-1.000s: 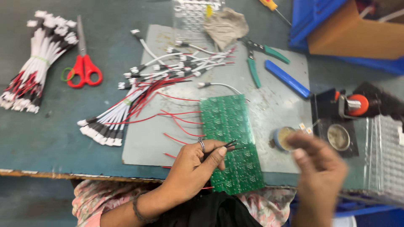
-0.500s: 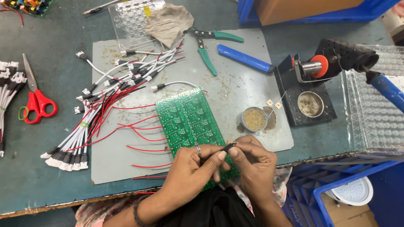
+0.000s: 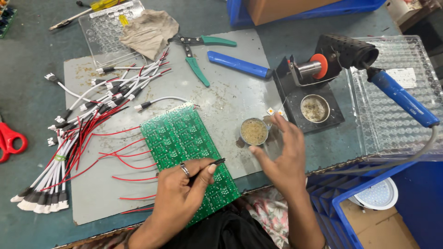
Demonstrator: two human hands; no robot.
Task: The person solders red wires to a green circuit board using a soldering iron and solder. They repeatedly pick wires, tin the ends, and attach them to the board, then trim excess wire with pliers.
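- Head view, looking down at a soldering counter (image 3: 27, 55) with a grey mat (image 3: 230, 83) laid on it.
- The left hand (image 3: 180, 193) rests on the near end of a green circuit board (image 3: 189, 152) on the mat, its fingers pinching thin black tweezers (image 3: 210, 164) whose tips point right.
- The right hand (image 3: 281, 157) hovers just beside a small round tin of flux (image 3: 254, 131), fingers loosely spread and holding nothing, the fingertips reaching towards two tiny square components (image 3: 275, 111) by the soldering-iron stand (image 3: 309, 92).
- Several loose red wires (image 3: 129, 159) run out from the board's left edge, so some joints appear made.
- A large bundle of red and white connector leads (image 3: 87, 124) lies apart on the left, seemingly not yet attached.
- The blue-handled soldering iron (image 3: 401, 99) sits in its stand, not in hand.
- Green-handled cutters (image 3: 196, 60) and a blue-handled tool (image 3: 237, 64) lie at the far side of the mat; red scissors (image 3: 9, 138) lie at the left edge.
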